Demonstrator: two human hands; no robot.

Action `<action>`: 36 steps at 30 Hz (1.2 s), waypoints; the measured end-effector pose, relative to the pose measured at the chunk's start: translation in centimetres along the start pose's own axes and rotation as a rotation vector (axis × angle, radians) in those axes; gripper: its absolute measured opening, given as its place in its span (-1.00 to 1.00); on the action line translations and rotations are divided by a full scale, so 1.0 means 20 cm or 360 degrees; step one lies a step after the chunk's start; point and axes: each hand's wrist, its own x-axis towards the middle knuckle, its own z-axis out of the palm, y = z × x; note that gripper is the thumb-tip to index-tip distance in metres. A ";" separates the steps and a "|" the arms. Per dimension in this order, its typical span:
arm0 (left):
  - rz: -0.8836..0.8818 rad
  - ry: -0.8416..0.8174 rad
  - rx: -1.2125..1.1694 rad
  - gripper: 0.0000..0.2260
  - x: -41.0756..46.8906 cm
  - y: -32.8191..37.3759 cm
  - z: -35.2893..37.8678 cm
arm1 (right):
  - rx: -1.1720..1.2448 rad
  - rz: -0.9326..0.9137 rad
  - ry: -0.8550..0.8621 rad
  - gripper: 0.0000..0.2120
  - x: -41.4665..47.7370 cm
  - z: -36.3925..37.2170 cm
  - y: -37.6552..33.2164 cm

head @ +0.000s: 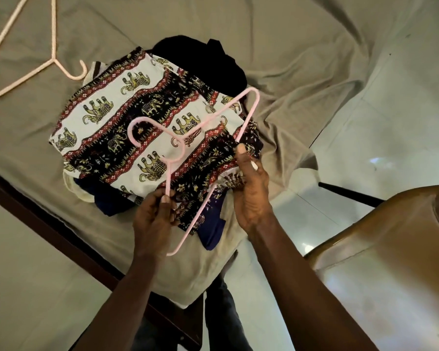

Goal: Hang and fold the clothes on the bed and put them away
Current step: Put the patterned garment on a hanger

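Close up, looking down at a bed (289,34) w/ a grey-green sheet. Person's left hand (157,216) pinches one arm of a pink hanger (167,177); right hand (251,191) clenches round its long bar, thumb on top. It's held just above an elephant-print cloth (107,110) topping a clothes pile, black garment (213,62) behind. 2nd hanger (53,34) lies on the sheet, far left. Brown chair (390,224) at right.
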 end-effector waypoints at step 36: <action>0.0443 0.0169 0.0481 -0.77 0.41 0.25 -0.32 | -0.1801 -0.0898 0.1064 -0.23 0.03 0.25 0.07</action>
